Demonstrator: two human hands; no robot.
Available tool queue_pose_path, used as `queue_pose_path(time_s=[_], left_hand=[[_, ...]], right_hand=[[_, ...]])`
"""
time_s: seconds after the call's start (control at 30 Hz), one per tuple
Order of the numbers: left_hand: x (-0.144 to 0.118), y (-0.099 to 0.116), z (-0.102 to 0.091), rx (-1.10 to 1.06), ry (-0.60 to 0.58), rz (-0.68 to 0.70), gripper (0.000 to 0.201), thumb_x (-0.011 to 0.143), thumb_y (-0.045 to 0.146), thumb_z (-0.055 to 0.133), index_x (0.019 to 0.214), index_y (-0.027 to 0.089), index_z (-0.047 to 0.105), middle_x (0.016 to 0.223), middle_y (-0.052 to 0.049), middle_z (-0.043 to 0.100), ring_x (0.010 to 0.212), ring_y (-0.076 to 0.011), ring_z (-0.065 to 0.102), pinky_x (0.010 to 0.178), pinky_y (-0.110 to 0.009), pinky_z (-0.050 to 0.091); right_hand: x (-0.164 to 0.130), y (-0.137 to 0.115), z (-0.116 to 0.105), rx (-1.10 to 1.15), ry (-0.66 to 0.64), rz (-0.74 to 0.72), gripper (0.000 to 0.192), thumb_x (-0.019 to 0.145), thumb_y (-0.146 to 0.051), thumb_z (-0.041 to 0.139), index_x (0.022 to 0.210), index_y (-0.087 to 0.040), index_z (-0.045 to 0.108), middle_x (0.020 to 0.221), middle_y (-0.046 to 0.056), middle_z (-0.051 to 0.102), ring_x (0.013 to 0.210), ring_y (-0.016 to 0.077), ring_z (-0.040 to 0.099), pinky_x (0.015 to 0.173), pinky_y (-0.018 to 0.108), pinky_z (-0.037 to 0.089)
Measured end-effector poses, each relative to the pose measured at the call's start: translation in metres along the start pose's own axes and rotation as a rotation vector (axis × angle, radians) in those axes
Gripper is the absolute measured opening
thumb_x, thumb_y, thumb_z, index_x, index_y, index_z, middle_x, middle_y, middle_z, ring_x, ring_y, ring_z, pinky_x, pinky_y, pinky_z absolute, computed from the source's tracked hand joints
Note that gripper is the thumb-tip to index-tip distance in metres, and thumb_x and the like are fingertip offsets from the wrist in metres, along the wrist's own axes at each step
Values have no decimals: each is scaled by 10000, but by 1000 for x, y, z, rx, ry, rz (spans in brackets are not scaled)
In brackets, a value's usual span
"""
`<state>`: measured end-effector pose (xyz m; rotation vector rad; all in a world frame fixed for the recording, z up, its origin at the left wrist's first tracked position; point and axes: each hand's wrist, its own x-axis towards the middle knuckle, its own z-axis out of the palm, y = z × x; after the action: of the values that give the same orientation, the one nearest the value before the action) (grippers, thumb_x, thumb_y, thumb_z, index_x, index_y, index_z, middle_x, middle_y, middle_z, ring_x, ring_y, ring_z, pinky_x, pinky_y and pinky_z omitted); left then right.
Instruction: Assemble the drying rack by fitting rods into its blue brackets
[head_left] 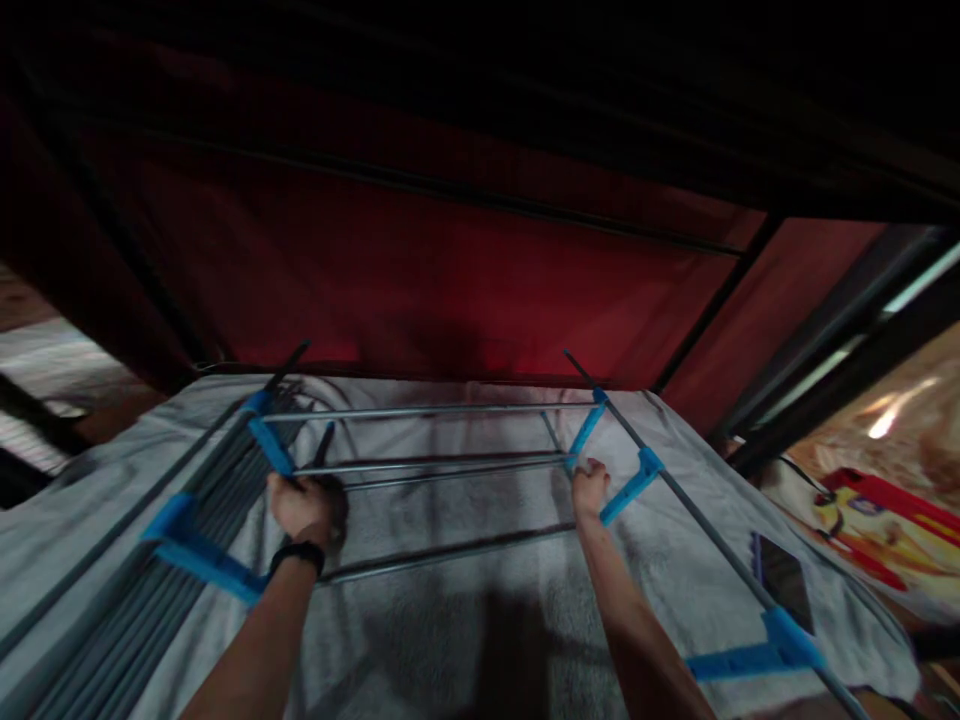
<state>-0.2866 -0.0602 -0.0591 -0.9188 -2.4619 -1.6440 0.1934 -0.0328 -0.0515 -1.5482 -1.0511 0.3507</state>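
A frame of grey metal tubes (442, 411) joined by blue plastic connectors lies on a pale cloth. My left hand (300, 505), with a black band at the wrist, is closed at the inner end of a left blue connector (271, 447), where a cross tube (431, 465) meets it. Across the frame, my right hand (590, 487) closes around the other end of that cross tube, beside a right connector (585, 437). The fingers of both hands are partly hidden. Another blue connector (206, 560) sits nearer on the left side, and one more (757, 655) on the right.
Several loose grey tubes (142, 620) lie bundled along the left on the cloth (450, 610). A dark phone (784, 580) rests at the right. Beyond it is a red and yellow package (892, 530). Red fabric (450, 280) with dark bars stands behind.
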Motion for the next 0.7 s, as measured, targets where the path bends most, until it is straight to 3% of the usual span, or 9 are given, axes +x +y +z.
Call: queue_pose_path(time_s=[0.1, 0.23, 0.3, 0.37, 0.5, 0.7], left_hand=[[-3, -3, -2, -2, -17, 26, 85, 848, 161, 490, 829, 226, 440, 703, 27, 405, 680, -162, 446, 683, -280, 402], [-3, -8, -1, -49, -44, 28, 116, 885, 159, 444, 939, 209, 534, 768, -9, 501, 775, -182, 523, 746, -292, 442], [-4, -9, -2, -62, -54, 25, 132, 893, 164, 439, 959, 206, 546, 799, -21, 528, 812, -190, 544, 781, -302, 452], [-4, -11, -1, -59, -57, 21, 136, 896, 169, 442, 968, 206, 552, 818, -28, 547, 842, -196, 559, 808, -310, 459], [-5, -13, 0, -50, -62, -1, 138, 905, 178, 440, 980, 205, 553, 854, -44, 578, 893, -209, 584, 843, -327, 470], [-4, -13, 2, -34, -62, -39, 149, 913, 171, 447, 1007, 197, 561, 938, -81, 626, 982, -226, 609, 902, -347, 477]], right_hand=[[-18, -10, 8, -111, -137, -206, 351, 852, -264, 460, 1176, -184, 571, 1210, 140, 591, 1233, 298, 490, 1060, 515, 389], [-43, -27, 50, -368, -579, -729, 403, 933, -252, 395, 1312, -221, 528, 1252, 109, 617, 1223, 266, 530, 1096, 498, 373], [-53, -37, 73, -443, -740, -825, 370, 955, -267, 405, 1290, -240, 558, 1226, 95, 639, 1181, 251, 568, 1076, 455, 400], [-58, -46, 91, -459, -858, -781, 287, 956, -289, 442, 1178, -252, 619, 1149, 85, 667, 1098, 246, 611, 1009, 418, 445], [-54, -59, 112, -327, -996, -532, 88, 899, -328, 586, 900, -265, 647, 915, 42, 697, 895, 225, 650, 913, 378, 453], [-35, -64, 122, -199, -1113, -358, 168, 804, -396, 692, 753, -242, 650, 645, -23, 634, 691, 168, 594, 752, 296, 441]])
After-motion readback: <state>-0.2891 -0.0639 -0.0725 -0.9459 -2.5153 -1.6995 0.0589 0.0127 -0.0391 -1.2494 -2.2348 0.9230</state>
